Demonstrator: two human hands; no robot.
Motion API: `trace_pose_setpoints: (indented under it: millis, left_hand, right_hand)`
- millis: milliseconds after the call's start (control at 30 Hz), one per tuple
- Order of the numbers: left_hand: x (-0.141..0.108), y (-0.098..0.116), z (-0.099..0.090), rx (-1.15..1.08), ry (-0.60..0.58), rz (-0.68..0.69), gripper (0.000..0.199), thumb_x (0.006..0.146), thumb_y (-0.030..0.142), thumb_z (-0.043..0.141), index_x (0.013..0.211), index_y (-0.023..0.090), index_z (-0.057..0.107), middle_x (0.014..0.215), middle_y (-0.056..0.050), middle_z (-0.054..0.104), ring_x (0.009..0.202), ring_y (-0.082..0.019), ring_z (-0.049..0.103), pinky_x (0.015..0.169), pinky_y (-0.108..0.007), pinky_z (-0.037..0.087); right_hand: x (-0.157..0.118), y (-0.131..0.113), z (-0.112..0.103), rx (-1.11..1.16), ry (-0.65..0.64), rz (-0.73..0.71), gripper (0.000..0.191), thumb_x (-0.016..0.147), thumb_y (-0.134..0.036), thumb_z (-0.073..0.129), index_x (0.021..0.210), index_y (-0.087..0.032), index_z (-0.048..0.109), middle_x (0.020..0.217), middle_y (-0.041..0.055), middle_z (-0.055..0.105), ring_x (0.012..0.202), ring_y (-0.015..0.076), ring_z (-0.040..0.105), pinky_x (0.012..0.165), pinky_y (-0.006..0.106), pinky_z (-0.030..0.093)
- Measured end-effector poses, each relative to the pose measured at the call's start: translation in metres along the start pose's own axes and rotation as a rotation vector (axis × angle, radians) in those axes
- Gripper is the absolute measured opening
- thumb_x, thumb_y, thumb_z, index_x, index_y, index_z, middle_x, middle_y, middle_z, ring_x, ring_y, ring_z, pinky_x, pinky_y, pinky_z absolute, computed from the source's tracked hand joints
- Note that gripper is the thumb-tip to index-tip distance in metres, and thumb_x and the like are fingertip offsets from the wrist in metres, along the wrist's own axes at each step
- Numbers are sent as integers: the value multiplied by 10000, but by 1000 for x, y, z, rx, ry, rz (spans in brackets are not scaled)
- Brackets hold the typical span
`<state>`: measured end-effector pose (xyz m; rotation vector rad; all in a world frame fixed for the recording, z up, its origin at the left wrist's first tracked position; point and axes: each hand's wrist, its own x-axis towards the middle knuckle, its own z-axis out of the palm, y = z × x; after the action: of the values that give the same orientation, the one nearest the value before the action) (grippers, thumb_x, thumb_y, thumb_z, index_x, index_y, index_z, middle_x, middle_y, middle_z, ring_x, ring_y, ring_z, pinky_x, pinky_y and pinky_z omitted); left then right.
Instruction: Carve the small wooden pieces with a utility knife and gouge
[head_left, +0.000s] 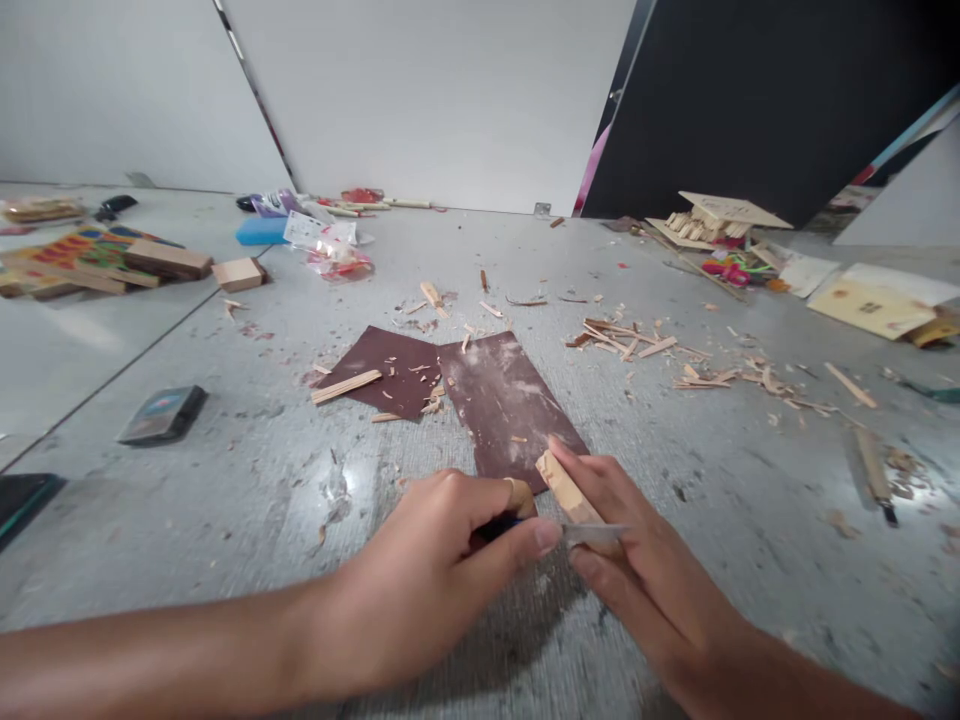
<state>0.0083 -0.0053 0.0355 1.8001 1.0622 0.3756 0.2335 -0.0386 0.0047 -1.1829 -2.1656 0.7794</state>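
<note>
My left hand (457, 560) is wrapped round the dark blue handle of a knife (589, 533), with my thumb laid along it. A tan bandage or cover (519, 495) is on one of its fingers. My right hand (660, 570) grips a small pale wood block (568, 490) with cut facets at its far end. The blade points right and lies across the block's near part; whether its edge bites into the wood I cannot tell. Just beyond both hands lies brown sandpaper (517, 400) with pale dust, beside a second sandpaper piece (390, 365).
Wood shavings (630, 340) are scattered over the grey floor (285, 540). A carving tool (872, 470) lies at right and a dark-edged box (163, 415) at left. Wood blocks (169, 258) and plastic packets (330, 245) sit farther back, before white panels (442, 100).
</note>
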Motion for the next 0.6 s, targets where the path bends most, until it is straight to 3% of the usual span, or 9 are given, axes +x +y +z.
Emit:
trace_pose_setpoints:
  millis: [267, 433, 500, 567, 600]
  left_hand:
    - [2, 0, 3, -245, 19, 45, 412, 992, 445, 475, 674, 192, 412, 637, 59, 335, 604, -103, 305, 535, -251, 268]
    - [7, 0, 6, -261, 119, 124, 398, 998, 392, 476, 660, 185, 441, 623, 50, 369, 597, -101, 331, 549, -238, 298]
    - [15, -5, -5, -252, 219, 153, 389, 988, 386, 510, 658, 184, 466, 614, 44, 398, 583, -103, 350, 550, -240, 312]
    - [26, -11, -24, -257, 530, 110, 409, 966, 388, 566, 631, 198, 427, 575, 55, 356, 530, -97, 305, 504, -244, 269]
    - [32, -14, -34, -261, 625, 102, 421, 980, 371, 554, 629, 206, 390, 570, 62, 318, 517, -95, 272, 494, -246, 241]
  right_hand:
    - [0, 0, 1, 25, 13, 36, 621, 1078, -332, 420, 1622, -470, 153, 1639, 7, 323, 1538, 263, 288, 1211, 512, 392]
    - [-1, -4, 1, 127, 21, 140, 544, 1077, -381, 442, 1600, -435, 305, 1647, 23, 368, 1550, 288, 282, 1243, 580, 286]
    - [-3, -9, 0, 154, 28, 174, 540, 1066, -414, 456, 1596, -400, 353, 1626, 48, 420, 1533, 325, 317, 1232, 615, 283]
    - [-6, -14, -3, 171, 8, 187, 563, 1049, -438, 477, 1598, -375, 367, 1610, 60, 450, 1511, 350, 358, 1222, 630, 297]
    - [-8, -15, -4, 180, -8, 192, 567, 1045, -444, 480, 1597, -365, 375, 1608, 62, 454, 1505, 355, 368, 1220, 629, 301]
